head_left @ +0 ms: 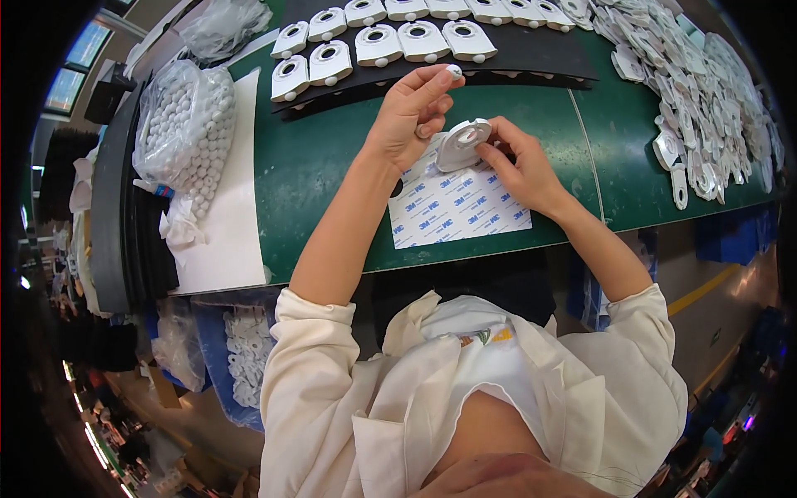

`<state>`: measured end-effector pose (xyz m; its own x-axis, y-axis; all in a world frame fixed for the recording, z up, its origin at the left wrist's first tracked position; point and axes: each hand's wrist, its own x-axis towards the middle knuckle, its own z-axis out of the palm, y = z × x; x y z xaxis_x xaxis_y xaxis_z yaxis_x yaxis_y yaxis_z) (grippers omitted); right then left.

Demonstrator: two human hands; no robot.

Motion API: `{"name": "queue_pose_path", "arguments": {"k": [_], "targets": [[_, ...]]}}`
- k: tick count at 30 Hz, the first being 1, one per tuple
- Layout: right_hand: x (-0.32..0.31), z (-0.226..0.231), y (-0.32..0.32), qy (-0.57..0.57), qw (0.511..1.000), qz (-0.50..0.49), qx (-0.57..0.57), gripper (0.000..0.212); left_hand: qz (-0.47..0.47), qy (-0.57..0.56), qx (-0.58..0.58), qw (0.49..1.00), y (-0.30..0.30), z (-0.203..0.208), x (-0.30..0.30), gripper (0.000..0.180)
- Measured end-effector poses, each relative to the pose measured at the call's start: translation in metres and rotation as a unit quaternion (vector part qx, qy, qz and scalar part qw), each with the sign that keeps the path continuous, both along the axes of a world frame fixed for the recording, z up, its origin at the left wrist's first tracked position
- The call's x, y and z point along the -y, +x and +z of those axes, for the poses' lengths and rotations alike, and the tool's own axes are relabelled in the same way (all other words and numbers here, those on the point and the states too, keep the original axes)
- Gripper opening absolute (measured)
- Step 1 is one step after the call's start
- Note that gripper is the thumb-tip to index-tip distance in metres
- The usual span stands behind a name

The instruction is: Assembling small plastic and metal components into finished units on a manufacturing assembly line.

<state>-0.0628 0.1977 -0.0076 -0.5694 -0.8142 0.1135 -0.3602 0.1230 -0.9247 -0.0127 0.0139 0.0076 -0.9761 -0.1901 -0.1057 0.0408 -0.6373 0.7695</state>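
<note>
My left hand [408, 118] is raised over the green table, with thumb and forefinger pinched on a small white ball-like piece [454, 72]. To its right, my right hand [523, 166] grips a flat white plastic part [453, 151] with a round hole near its upper end. The part is tilted and hovers over the upper edge of a backing sheet [457, 217] covered in blue print. A small dark round thing [397, 188] shows at that sheet's left edge, partly behind my left wrist.
Behind my hands, white plastic parts [378, 46] stand in rows on black boards [531, 66]. At left, a clear bag [178, 124] of white balls rests by a white sheet [237, 224]. Loose white pieces [697, 108] are heaped at right. Blue bins [220, 357] sit below the table.
</note>
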Motion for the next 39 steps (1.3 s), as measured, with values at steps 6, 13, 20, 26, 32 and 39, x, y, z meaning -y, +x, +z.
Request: {"name": "queue_pose_path", "arguments": {"k": [6, 13, 20, 26, 32, 39], "targets": [[-0.001, -0.001, -0.001, -0.040, 0.999, -0.023, 0.019, 0.013, -0.006, 0.004, -0.017, 1.000, -0.002, -0.002, 0.001, 0.027], [0.002, 0.005, 0.008, -0.042, 0.978, 0.006, -0.206, 0.017, -0.019, 0.004, -0.031, 0.999, -0.002, -0.003, 0.003, 0.033], [-0.006, -0.002, -0.011, -0.125, 0.968, -0.037, 0.216, 0.019, -0.016, -0.016, -0.014, 1.000, -0.001, 0.004, -0.004, 0.029], [-0.013, 0.001, -0.023, -0.261, 0.873, -0.042, 0.410, 0.024, -0.050, -0.141, -0.002, 0.989, 0.001, 0.000, -0.007, 0.035], [-0.013, 0.001, -0.022, -0.266, 0.867, -0.050, 0.418, 0.026, -0.027, -0.192, 0.021, 0.981, 0.004, 0.009, -0.017, 0.032], [-0.012, 0.003, -0.021, -0.259, 0.875, -0.051, 0.406, 0.026, -0.034, -0.248, 0.020, 0.968, 0.005, 0.007, -0.014, 0.026]]}}
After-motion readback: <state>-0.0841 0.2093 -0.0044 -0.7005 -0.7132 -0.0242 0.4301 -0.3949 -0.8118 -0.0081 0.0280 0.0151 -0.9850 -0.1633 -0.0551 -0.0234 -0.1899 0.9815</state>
